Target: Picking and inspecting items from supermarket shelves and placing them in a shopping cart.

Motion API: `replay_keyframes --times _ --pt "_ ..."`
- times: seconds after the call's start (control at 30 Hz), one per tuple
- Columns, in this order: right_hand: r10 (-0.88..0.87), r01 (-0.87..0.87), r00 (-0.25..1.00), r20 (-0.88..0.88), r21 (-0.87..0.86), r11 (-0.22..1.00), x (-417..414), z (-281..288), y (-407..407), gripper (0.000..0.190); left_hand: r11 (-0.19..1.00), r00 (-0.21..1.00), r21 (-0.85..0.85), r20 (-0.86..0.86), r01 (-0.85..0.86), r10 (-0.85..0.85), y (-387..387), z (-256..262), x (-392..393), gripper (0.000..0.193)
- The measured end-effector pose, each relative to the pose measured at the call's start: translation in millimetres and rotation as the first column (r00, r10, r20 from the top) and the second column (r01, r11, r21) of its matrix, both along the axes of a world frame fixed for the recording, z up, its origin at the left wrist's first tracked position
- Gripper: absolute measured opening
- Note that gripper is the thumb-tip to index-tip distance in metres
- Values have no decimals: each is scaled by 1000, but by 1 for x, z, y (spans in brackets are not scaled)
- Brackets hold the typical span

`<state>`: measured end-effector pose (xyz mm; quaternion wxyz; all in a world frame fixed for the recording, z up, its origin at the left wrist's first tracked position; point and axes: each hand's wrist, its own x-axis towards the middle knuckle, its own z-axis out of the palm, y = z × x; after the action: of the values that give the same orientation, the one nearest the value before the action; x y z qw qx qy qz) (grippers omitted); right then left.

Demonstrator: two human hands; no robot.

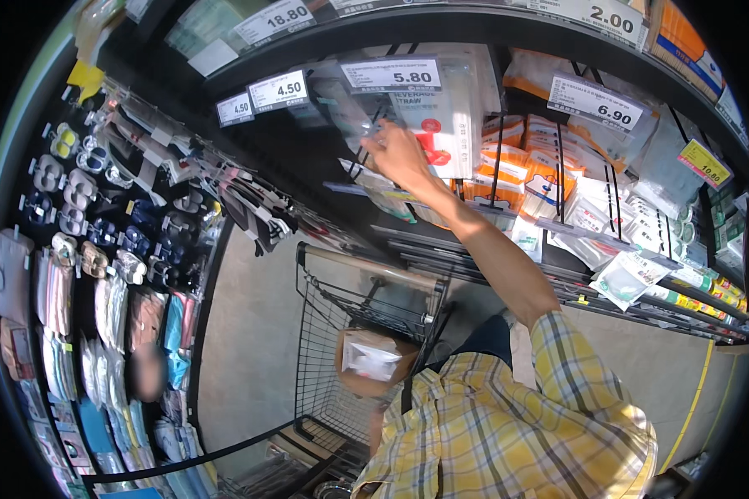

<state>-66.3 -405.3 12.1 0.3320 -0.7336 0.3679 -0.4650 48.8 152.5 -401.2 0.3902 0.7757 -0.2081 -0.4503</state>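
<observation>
My right hand (394,151) reaches up to a shelf from a yellow plaid sleeve. Its bent fingers are at a clear plastic packet (347,117) hanging on a hook; whether they grip it cannot be told. Just right of the hand hangs a white and clear pack of drinking straws (452,134) with a red picture. Below, a wire shopping cart (324,349) holds a brown rounded thing with a white packet (371,355) on it. A strip of bare skin (376,430) beside the shirt's left edge may be my left hand or forearm; its fingers cannot be made out.
Orange packets (499,168) and white packets (590,209) hang along the shelf at right. Price tags line the shelf edge (518,28) above. At left, a rack bears slippers (80,187) and folded textiles (109,312). A black-framed display (243,446) stands at the bottom.
</observation>
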Motion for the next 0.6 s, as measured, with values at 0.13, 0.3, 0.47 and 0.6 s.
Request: replay_keyframes --times 0.13,0.3,0.47,0.6 --pt "88 -67 985 -146 139 988 -7 -4 23 64 1000 999 -24 40 13 -12 23 -14 -13 45" --pt "201 -201 979 18 -27 979 -47 -46 34 55 998 979 50 202 30 -40 29 -14 -45 37" --pt "299 -310 951 83 181 933 -92 -25 113 32 985 928 134 368 -107 51 -8 20 -39 27" --pt "302 -282 953 -36 267 922 -135 -73 163 20 932 913 158 308 -328 269 -24 34 -36 24"
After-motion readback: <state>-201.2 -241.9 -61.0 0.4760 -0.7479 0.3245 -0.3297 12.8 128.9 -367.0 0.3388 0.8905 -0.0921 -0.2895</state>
